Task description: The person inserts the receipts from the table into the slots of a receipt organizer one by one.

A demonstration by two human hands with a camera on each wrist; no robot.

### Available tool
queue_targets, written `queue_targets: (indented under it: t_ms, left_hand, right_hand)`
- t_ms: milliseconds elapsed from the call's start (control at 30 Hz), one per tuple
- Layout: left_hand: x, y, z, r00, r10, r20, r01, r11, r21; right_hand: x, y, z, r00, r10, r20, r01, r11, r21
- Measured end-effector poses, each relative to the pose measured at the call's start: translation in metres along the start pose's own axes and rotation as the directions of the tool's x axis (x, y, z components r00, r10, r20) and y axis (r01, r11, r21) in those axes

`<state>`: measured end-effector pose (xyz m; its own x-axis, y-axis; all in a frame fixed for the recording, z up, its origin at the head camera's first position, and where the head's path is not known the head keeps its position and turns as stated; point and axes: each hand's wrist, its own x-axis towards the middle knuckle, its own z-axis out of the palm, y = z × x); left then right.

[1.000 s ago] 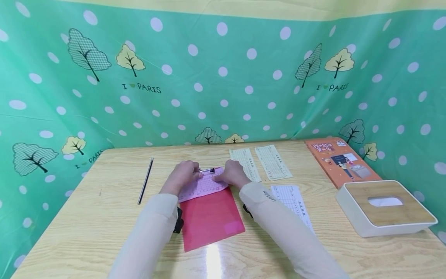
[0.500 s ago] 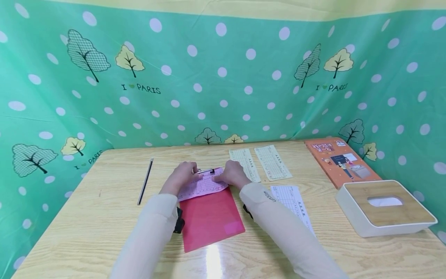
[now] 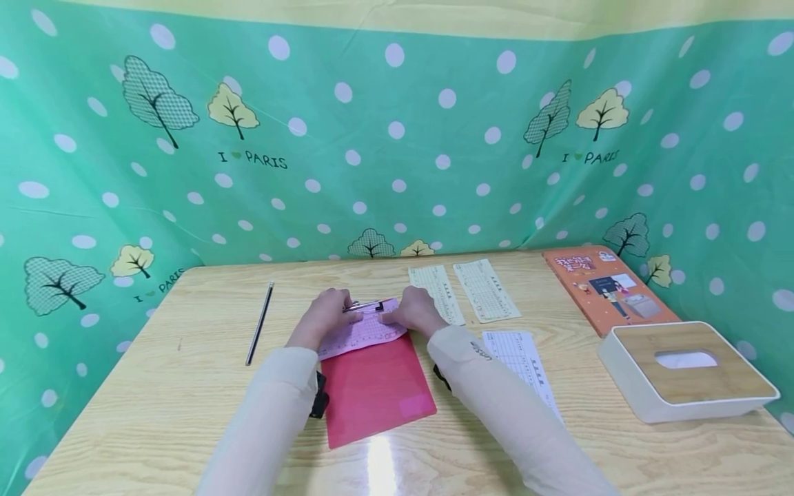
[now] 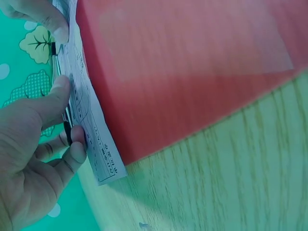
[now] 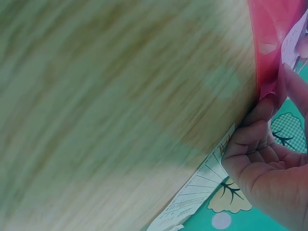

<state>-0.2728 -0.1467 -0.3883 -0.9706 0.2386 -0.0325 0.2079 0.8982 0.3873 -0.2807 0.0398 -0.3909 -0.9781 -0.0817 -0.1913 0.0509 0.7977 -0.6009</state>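
Observation:
A red translucent plastic folder (image 3: pixel 378 389) lies on the table with a metal clip (image 3: pixel 367 307), black at the ends, along its far edge. Over its far part is a pink printed slip (image 3: pixel 362 333), its near edge curling up. My left hand (image 3: pixel 324 315) pinches the clip and slip at the left corner; in the left wrist view its thumb and fingers bend around the clip's black end. My right hand (image 3: pixel 417 310) grips the right corner. There the thumb presses on the slip, and curled fingers are under the folder's edge in the right wrist view.
Two pale yellow slips (image 3: pixel 487 289) lie beyond my right hand. A white form (image 3: pixel 517 362) is partly under the right sleeve. A black pen-like stick (image 3: pixel 259 324) rests at left. At right are an orange book (image 3: pixel 611 289) and a tissue box (image 3: pixel 688 372).
Both hands stay almost in place at the folder's far edge. The metal clip's bar shows a little more between them, its black end slightly lower.

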Motion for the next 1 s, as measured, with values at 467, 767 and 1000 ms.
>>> queue_targets:
  t_ms: [467, 767, 1000]
  left_hand:
    - [0.001, -0.004, 0.004, 0.999, 0.026, -0.047, -0.025, 0.999, 0.025]
    - [0.001, -0.001, 0.005, 0.999, 0.011, -0.034, -0.010, 1.000, 0.029]
    - [-0.002, 0.002, 0.002, 1.000, -0.006, -0.024, 0.007, 1.000, 0.020]
  right_hand:
    - [-0.008, -0.004, -0.003, 0.997, -0.068, -0.023, 0.066, 0.993, -0.097]
    - [-0.024, 0.009, -0.041, 0.996, -0.069, 0.048, 0.074, 0.992, -0.100]
    - [-0.043, 0.040, -0.083, 0.993, -0.118, 0.032, 0.121, 0.986, -0.113]
